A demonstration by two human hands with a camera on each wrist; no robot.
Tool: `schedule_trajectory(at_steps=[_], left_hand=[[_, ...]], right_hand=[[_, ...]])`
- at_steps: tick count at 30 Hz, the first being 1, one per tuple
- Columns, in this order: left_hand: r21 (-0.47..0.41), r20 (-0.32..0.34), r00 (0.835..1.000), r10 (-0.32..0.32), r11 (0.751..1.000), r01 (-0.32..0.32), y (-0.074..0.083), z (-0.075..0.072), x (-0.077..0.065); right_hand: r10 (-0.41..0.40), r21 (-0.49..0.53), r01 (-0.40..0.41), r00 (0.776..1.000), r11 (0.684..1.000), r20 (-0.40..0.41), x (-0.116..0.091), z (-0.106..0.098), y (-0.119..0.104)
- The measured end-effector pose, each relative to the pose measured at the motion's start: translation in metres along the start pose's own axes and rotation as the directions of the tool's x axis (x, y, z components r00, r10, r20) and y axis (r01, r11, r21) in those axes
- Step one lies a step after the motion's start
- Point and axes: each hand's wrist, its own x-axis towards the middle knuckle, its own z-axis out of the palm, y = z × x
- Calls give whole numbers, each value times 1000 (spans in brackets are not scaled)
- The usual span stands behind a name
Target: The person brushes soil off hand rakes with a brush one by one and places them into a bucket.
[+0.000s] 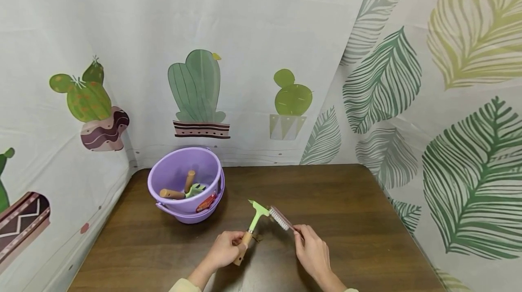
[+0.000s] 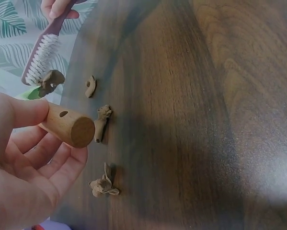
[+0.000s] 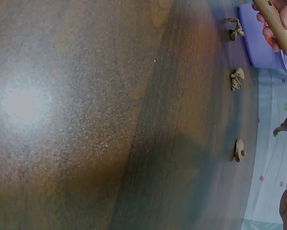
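Observation:
My left hand (image 1: 225, 249) grips the wooden handle of a small garden hoe (image 1: 257, 218), its green T-shaped head tilted up above the table. In my right hand (image 1: 313, 251) is the handle of a brush (image 1: 279, 219) with white bristles and a reddish-brown back. The bristles meet the hoe's head, where a brown, dirt-like clump (image 2: 51, 82) clings in the left wrist view. Below lie several similar brown bits, among them a curled piece (image 2: 90, 86), a longer piece (image 2: 102, 124) and a ragged piece (image 2: 104, 184). Only fingers of the right hand show in the right wrist view.
Left of the hands, toward the back of the brown wooden table (image 1: 346, 201), stands a purple bucket (image 1: 185, 213). Inside it are tools with wooden handles (image 1: 172, 193) and a green head. A printed curtain (image 1: 253, 20) hangs behind the table.

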Motion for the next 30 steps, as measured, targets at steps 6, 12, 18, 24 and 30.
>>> schedule_trajectory(at_steps=[6,12,18,24,30], left_hand=[[37,-5,1000,-4,999,5,0,2,1],[60,-5,1000,-12,998,12,6,3,1],[46,-12,1000,-8,999,8,7,4,0],[8,-54,998,-26,1000,27,4,2,3],[62,-61,998,-29,998,33,5,1,5]], right_hand=[[7,48,-7,1000,999,-2,-1,0,1],[-9,73,10,1000,997,-17,-2,3,2],[8,61,-7,1000,998,-15,-1,3,3],[59,5,-59,998,998,15,-1,-1,5],[-27,74,24,998,997,49,0,-2,4]])
